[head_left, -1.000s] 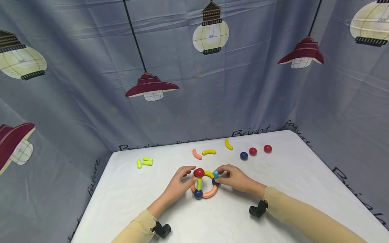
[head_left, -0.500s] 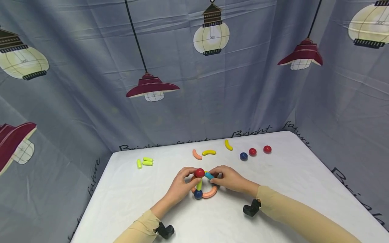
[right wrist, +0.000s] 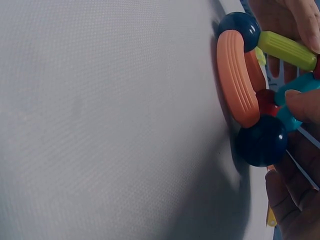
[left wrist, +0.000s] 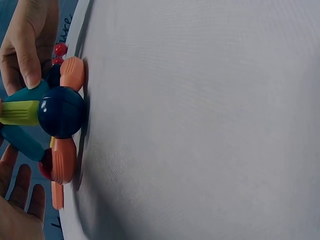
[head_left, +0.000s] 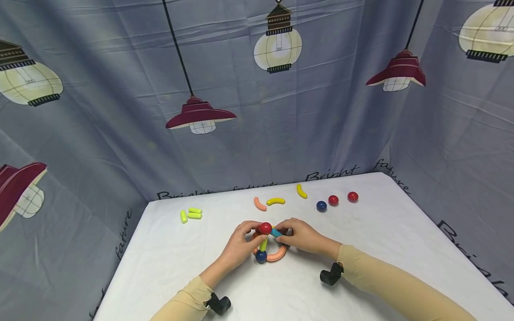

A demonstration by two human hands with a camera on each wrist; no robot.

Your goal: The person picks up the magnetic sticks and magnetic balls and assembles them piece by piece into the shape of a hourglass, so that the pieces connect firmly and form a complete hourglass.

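A magnetic stick-and-ball build stands on the table. Its ring base has orange curved rods (right wrist: pixel 237 80), blue balls (left wrist: pixel 61 112) and a red ball (right wrist: pixel 267 102). One yellow-green rod (head_left: pixel 263 244) leans up from a blue ball to a top red ball (head_left: pixel 266 228). My left hand (head_left: pixel 238 244) holds that top ball between thumb and fingers. My right hand (head_left: pixel 304 236) pinches a light-blue rod (head_left: pixel 275 232), slanted with its upper end at the top ball. Another light-blue rod (left wrist: pixel 24 142) slants up from the base, partly hidden by my left hand in the head view.
Several yellow-green rods (head_left: pixel 195 216) lie at the back left of the white table (head_left: pixel 241 294). Behind the build are a loose orange curved rod (head_left: pixel 260 203) and two yellow ones (head_left: pixel 275 201). A loose blue ball (head_left: pixel 321 206) and two red balls (head_left: pixel 333 200) sit back right.
My right hand has moved left and tilted the light-blue rod from upright toward the top red ball. The fingers of my left hand have closed around that ball, which has shifted slightly right.
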